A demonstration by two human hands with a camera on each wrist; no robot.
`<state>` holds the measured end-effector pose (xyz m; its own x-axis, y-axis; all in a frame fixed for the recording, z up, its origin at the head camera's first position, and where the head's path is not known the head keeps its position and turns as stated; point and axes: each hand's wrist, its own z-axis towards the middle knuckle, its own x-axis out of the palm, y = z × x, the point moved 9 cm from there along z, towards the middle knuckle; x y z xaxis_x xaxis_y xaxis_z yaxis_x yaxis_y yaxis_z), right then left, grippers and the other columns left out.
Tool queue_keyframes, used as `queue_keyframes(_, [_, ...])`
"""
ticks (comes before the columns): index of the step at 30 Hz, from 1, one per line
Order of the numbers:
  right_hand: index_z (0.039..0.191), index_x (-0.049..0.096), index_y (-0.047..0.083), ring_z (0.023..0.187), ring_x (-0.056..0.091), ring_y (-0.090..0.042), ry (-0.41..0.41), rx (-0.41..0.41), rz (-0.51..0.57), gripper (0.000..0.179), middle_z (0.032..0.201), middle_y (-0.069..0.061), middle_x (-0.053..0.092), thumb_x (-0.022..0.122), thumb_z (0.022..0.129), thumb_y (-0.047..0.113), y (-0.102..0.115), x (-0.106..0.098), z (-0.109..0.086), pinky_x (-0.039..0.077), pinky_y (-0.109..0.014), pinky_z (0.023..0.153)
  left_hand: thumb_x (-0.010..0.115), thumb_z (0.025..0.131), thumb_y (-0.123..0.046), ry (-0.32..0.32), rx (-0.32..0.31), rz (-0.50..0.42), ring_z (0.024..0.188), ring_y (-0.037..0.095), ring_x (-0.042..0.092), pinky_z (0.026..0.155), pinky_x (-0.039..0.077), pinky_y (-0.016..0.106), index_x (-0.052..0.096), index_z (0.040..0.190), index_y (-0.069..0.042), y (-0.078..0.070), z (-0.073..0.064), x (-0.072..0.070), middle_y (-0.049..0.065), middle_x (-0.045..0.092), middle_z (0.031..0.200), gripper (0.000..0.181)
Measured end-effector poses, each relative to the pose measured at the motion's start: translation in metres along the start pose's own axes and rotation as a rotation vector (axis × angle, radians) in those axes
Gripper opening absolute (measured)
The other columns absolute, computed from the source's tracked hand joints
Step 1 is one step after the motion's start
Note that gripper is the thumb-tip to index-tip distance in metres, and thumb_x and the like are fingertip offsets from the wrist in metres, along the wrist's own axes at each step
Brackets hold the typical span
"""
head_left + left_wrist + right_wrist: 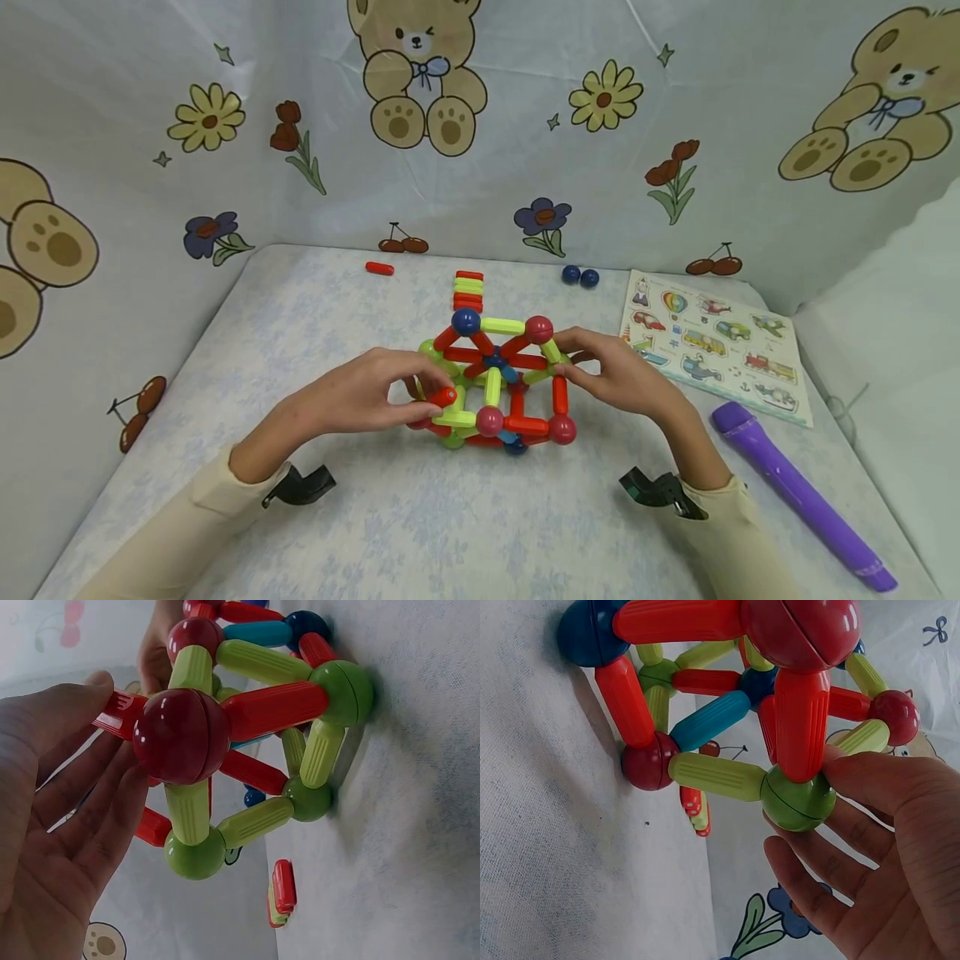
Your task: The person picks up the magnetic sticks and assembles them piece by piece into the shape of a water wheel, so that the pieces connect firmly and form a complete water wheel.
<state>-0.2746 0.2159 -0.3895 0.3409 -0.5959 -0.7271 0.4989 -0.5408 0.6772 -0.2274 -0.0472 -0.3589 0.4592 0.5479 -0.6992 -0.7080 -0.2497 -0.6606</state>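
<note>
A frame of coloured rods and balls [491,421] stands on the table between the two hands. My left hand [352,393] pinches a short red rod [444,397] between thumb and fingers at its left side. In the left wrist view that rod [120,714] has its inner end at a dark red ball [181,736], a corner of the frame. On the opposite side, my right hand [618,372] holds a green ball [799,797], its thumb at the top and fingertips around the underside. Red and yellow-green rods run from this ball.
Behind the frame lie a row of red and yellow-green rods [468,287], a lone red rod [379,268] and two blue balls [581,277]. A picture board [712,342] and a long purple tube-like object [802,492] lie at the right. Patterned cloth hangs behind.
</note>
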Motion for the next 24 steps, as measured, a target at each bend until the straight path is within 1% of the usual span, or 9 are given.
queue_keyframes(4, [0.14, 0.066, 0.007, 0.122, 0.07, -0.027, 0.0, 0.001, 0.003, 0.038, 0.135, -0.007, 0.072, 0.075, 0.103, 0.011, 0.0, -0.001, 0.0, 0.06, -0.048, 0.1, 0.087, 0.093, -0.014, -0.057, 0.013, -0.008, 0.099, 0.011, 0.07, 0.079, 0.062, 0.029, 0.075, 0.126, -0.011, 0.006, 0.002, -0.011, -0.004, 0.076, 0.114, 0.036])
queue_keyframes(7, [0.14, 0.066, 0.008, 0.123, 0.07, -0.026, 0.003, 0.006, 0.013, 0.039, 0.135, -0.006, 0.071, 0.075, 0.102, 0.01, 0.0, 0.0, 0.0, 0.06, -0.05, 0.101, 0.087, 0.092, -0.009, -0.173, 0.009, 0.037, 0.097, 0.012, 0.07, 0.078, 0.063, 0.031, 0.076, 0.122, -0.01, 0.018, 0.007, -0.038, -0.002, 0.077, 0.112, 0.033])
queue_keyframes(10, [0.14, 0.066, 0.008, 0.123, 0.07, -0.025, 0.005, 0.012, 0.017, 0.039, 0.135, -0.006, 0.071, 0.075, 0.102, 0.01, -0.001, 0.001, 0.0, 0.06, -0.049, 0.101, 0.085, 0.093, -0.007, -0.318, -0.053, 0.13, 0.094, 0.014, 0.071, 0.077, 0.062, 0.035, 0.077, 0.119, -0.008, 0.046, 0.016, -0.074, 0.001, 0.078, 0.108, 0.027])
queue_keyframes(13, [0.14, 0.066, 0.008, 0.123, 0.07, -0.025, 0.009, 0.016, 0.021, 0.039, 0.136, -0.006, 0.071, 0.074, 0.103, 0.01, -0.002, 0.001, -0.001, 0.06, -0.046, 0.101, 0.081, 0.098, -0.009, -0.411, -0.185, 0.196, 0.098, 0.019, 0.072, 0.082, 0.062, 0.041, 0.076, 0.12, -0.007, 0.094, 0.024, -0.103, 0.005, 0.078, 0.109, 0.023])
queue_keyframes(15, [0.14, 0.066, 0.008, 0.123, 0.07, -0.024, 0.011, 0.017, 0.023, 0.039, 0.136, -0.005, 0.071, 0.075, 0.103, 0.011, -0.002, 0.001, -0.001, 0.06, -0.045, 0.101, 0.078, 0.1, -0.009, -0.411, -0.273, 0.208, 0.105, 0.025, 0.071, 0.087, 0.062, 0.047, 0.074, 0.123, -0.004, 0.13, 0.029, -0.114, 0.011, 0.077, 0.114, 0.024])
queue_keyframes(17, [0.14, 0.066, 0.008, 0.123, 0.07, -0.024, 0.01, 0.011, 0.029, 0.039, 0.136, -0.005, 0.071, 0.075, 0.102, 0.01, -0.002, 0.001, 0.0, 0.06, -0.046, 0.101, 0.075, 0.101, -0.006, -0.364, -0.364, 0.22, 0.114, 0.032, 0.068, 0.095, 0.06, 0.052, 0.072, 0.127, -0.002, 0.166, 0.033, -0.117, 0.016, 0.074, 0.122, 0.027])
queue_keyframes(19, [0.14, 0.066, 0.008, 0.123, 0.069, -0.024, 0.007, 0.007, 0.032, 0.039, 0.135, -0.005, 0.071, 0.075, 0.102, 0.01, -0.002, 0.0, 0.0, 0.06, -0.047, 0.101, 0.072, 0.102, -0.002, -0.292, -0.443, 0.235, 0.124, 0.037, 0.064, 0.103, 0.055, 0.055, 0.07, 0.133, 0.0, 0.197, 0.035, -0.116, 0.021, 0.07, 0.132, 0.031])
queue_keyframes(22, [0.141, 0.065, 0.008, 0.124, 0.069, -0.025, 0.007, 0.006, 0.04, 0.039, 0.136, -0.006, 0.071, 0.075, 0.103, 0.011, -0.003, 0.0, 0.0, 0.06, -0.049, 0.102, 0.067, 0.103, 0.001, -0.193, -0.552, 0.28, 0.134, 0.041, 0.056, 0.113, 0.048, 0.058, 0.066, 0.142, 0.0, 0.235, 0.034, -0.11, 0.023, 0.063, 0.144, 0.04])
queue_keyframes(24, [0.141, 0.065, 0.009, 0.124, 0.069, -0.025, 0.008, 0.008, 0.041, 0.04, 0.137, -0.006, 0.071, 0.074, 0.103, 0.012, -0.004, 0.0, 0.0, 0.059, -0.049, 0.102, 0.064, 0.103, 0.002, -0.158, -0.602, 0.313, 0.135, 0.041, 0.054, 0.116, 0.045, 0.059, 0.064, 0.146, -0.001, 0.25, 0.033, -0.107, 0.023, 0.06, 0.148, 0.043])
